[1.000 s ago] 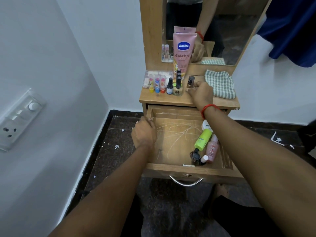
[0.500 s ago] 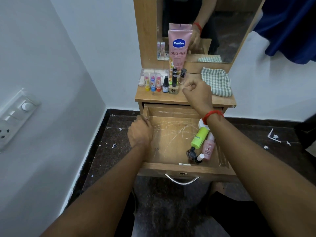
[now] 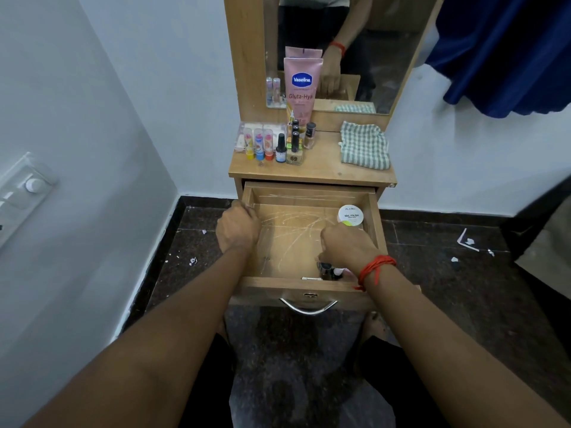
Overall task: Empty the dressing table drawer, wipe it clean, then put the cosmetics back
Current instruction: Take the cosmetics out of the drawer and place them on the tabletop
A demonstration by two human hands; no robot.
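The wooden drawer (image 3: pixel 290 239) of the dressing table is pulled out, its scratched floor mostly bare. My left hand (image 3: pixel 238 231) grips the drawer's left wall. My right hand (image 3: pixel 347 247), with a red thread at the wrist, is down in the drawer's right front, fingers curled over the cosmetics there; what it holds is hidden. A white nail polish remover jar (image 3: pixel 350 215) lies just behind it, and a small dark bottle (image 3: pixel 325 267) and a white-capped bottle (image 3: pixel 338 272) show below it. On the tabletop stand a pink Vaseline tube (image 3: pixel 301 88), nail polish bottles (image 3: pixel 293 143) and lip balms (image 3: pixel 259 143).
A checked cloth (image 3: pixel 364 145) lies on the tabletop's right side under the mirror (image 3: pixel 355 41). A metal handle (image 3: pixel 308 305) juts from the drawer front. A wall with a switch panel (image 3: pixel 24 186) is close on the left; a blue curtain (image 3: pixel 509 50) hangs at the right.
My right hand left a nail polish bottle on the tabletop and came down into the drawer's right front. My left hand stayed on the drawer's left wall.
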